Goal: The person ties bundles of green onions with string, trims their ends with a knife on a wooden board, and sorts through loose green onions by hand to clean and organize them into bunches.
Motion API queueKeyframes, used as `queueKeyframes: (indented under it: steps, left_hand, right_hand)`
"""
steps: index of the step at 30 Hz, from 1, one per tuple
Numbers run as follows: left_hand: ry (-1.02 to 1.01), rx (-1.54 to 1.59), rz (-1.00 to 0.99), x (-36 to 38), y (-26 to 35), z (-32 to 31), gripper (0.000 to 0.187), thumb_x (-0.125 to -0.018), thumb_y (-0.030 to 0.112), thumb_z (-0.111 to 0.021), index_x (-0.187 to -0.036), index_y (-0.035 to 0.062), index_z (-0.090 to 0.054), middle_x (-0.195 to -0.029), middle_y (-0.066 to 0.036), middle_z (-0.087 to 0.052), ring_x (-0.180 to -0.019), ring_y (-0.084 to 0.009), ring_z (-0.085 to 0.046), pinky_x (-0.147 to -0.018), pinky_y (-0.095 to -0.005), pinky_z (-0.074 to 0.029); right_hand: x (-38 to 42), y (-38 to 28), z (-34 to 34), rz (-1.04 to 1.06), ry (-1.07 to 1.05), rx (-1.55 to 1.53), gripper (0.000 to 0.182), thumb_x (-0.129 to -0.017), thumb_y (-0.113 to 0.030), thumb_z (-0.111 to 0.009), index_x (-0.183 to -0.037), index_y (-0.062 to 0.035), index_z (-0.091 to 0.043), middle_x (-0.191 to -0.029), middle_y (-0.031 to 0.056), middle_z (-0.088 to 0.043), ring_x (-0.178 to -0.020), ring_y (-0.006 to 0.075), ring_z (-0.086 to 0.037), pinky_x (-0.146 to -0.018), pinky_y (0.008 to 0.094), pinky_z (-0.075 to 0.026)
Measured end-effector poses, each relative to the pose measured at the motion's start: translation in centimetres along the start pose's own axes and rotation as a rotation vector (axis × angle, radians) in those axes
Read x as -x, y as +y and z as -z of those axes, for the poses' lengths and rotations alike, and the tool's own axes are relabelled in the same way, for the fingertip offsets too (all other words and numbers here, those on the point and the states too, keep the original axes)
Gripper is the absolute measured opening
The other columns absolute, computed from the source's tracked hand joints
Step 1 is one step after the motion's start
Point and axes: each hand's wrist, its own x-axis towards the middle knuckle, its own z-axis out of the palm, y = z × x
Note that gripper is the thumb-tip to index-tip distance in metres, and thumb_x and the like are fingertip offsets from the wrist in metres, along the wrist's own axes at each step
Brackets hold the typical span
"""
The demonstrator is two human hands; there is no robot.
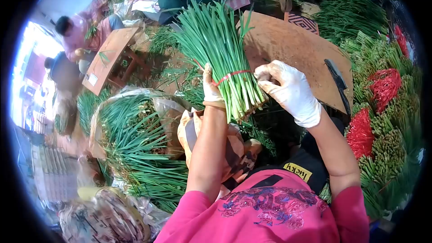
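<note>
My left hand [210, 86], in a white glove, grips a bunch of garlic chives [220, 40] from its left side. The leaves point up and away from me, and the pale cut stems face down toward me. A red tie [230, 75] runs around the bunch just above the stem ends. Close by the right side of the bunch is my right hand [288, 89], also gloved. Its fingers are bent together in a pinch beside the tie, and what is between them, if anything, is hidden.
Behind the bunch stands a wooden table [288, 40] with a dark knife [337, 78] at its right edge. Loose chives [130, 130] fill a sack to the left. Stacked bunches [382, 130] with red ties [361, 134] lie right. Another person [78, 36] sits at a small table [108, 58].
</note>
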Motion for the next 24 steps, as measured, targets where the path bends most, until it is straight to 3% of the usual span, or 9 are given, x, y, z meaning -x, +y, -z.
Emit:
queueKeyframes:
  steps: [8,10,12,14,16,18,19,22,24]
  left_hand:
    - [0.013,-0.112,-0.009,0.4,-0.1,-1.1,0.061,-0.085,0.044,-0.058,-0.129,0.0038,-0.047,-0.124,-0.017,-0.056,-0.109,-0.0339,-0.057,-0.096,-0.0497,-0.045]
    - [-0.010,-0.054,0.007,0.4,0.0,-1.0,0.060,-0.085,0.043,-0.059,-0.129,0.0046,-0.047,-0.124,-0.017,-0.056,-0.109,-0.0341,-0.057,-0.096,-0.0499,-0.045]
    - [0.002,-0.015,-0.013,0.5,0.1,-0.9,0.059,-0.085,0.043,-0.059,-0.129,0.0052,-0.047,-0.123,-0.017,-0.056,-0.108,-0.0342,-0.057,-0.095,-0.0502,-0.046]
    - [0.063,-0.120,-0.071,0.9,0.4,-1.0,0.058,-0.085,0.043,-0.059,-0.129,0.0058,-0.048,-0.123,-0.017,-0.057,-0.108,-0.0344,-0.057,-0.094,-0.0513,-0.046]
    - [0.080,-0.079,-0.058,0.5,0.5,-0.6,0.058,-0.085,0.042,-0.059,-0.128,0.0059,-0.048,-0.123,-0.016,-0.057,-0.108,-0.0345,-0.058,-0.094,-0.0515,-0.046]
    - [0.027,-0.005,-0.014,0.3,0.6,-0.5,0.048,-0.086,0.040,-0.059,-0.120,0.0070,-0.056,-0.119,-0.015,-0.060,-0.103,-0.0330,-0.060,-0.092,-0.0510,-0.047]
    - [0.025,0.008,-0.008,0.2,0.6,-0.2,0.048,-0.086,0.040,-0.058,-0.120,0.0073,-0.056,-0.119,-0.015,-0.060,-0.103,-0.0329,-0.059,-0.093,-0.0505,-0.047]
    - [-0.013,-0.001,-0.015,0.0,0.2,-0.1,0.045,-0.087,0.039,-0.057,-0.119,0.0075,-0.056,-0.117,-0.013,-0.061,-0.103,-0.0309,-0.060,-0.093,-0.0481,-0.047]
    - [-0.025,-0.101,-0.112,-0.3,-0.4,0.3,0.042,-0.087,0.037,-0.058,-0.117,0.0069,-0.057,-0.115,-0.013,-0.062,-0.101,-0.0300,-0.061,-0.092,-0.0477,-0.048]
  right_hand:
    - [-1.2,0.6,-1.4,0.063,-0.232,0.103,0.015,-0.077,-0.015,-0.064,-0.086,-0.0041,-0.060,-0.080,0.0115,-0.060,-0.073,0.0300,-0.059,-0.069,0.0380,-0.048]
    - [-1.3,-1.0,0.5,-0.457,-0.403,-0.615,0.016,-0.086,-0.018,-0.058,-0.083,-0.0017,-0.060,-0.069,0.0034,-0.059,-0.059,0.0136,-0.056,-0.057,0.0266,-0.045]
    - [-1.3,-2.1,3.5,-0.572,-0.282,-0.837,0.018,-0.087,-0.019,-0.058,-0.083,-0.0015,-0.060,-0.066,0.0006,-0.055,-0.055,0.0062,-0.050,-0.054,0.0214,-0.041]
    - [-0.6,-0.5,4.8,-0.458,-0.123,-1.009,0.018,-0.086,-0.017,-0.059,-0.077,-0.0020,-0.061,-0.062,0.0017,-0.054,-0.050,0.0067,-0.047,-0.053,0.0217,-0.040]
    - [-0.1,1.8,6.4,-0.580,-0.261,-0.902,0.027,-0.086,-0.019,-0.061,-0.068,0.0006,-0.060,-0.059,0.0026,-0.054,-0.049,0.0092,-0.048,-0.058,0.0203,-0.043]
    - [0.2,3.1,4.8,-0.622,-0.221,-0.369,0.023,-0.086,-0.018,-0.063,-0.074,0.0016,-0.062,-0.071,0.0059,-0.061,-0.065,0.0118,-0.058,-0.066,0.0219,-0.046]
    - [0.7,4.3,4.5,-0.369,-0.173,-0.127,0.022,-0.083,-0.015,-0.064,-0.096,0.0024,-0.063,-0.090,0.0102,-0.065,-0.085,0.0152,-0.062,-0.075,0.0260,-0.047]
    - [2.0,4.9,0.8,-0.472,-0.068,-0.786,0.047,-0.080,-0.021,-0.067,-0.120,0.0009,-0.054,-0.104,0.0154,-0.062,-0.095,0.0194,-0.061,-0.082,0.0300,-0.046]
    - [2.8,3.2,0.5,-0.391,-0.512,-0.303,0.067,-0.079,-0.032,-0.068,-0.132,0.0012,-0.043,-0.099,0.0190,-0.063,-0.090,0.0270,-0.062,-0.082,0.0326,-0.047]
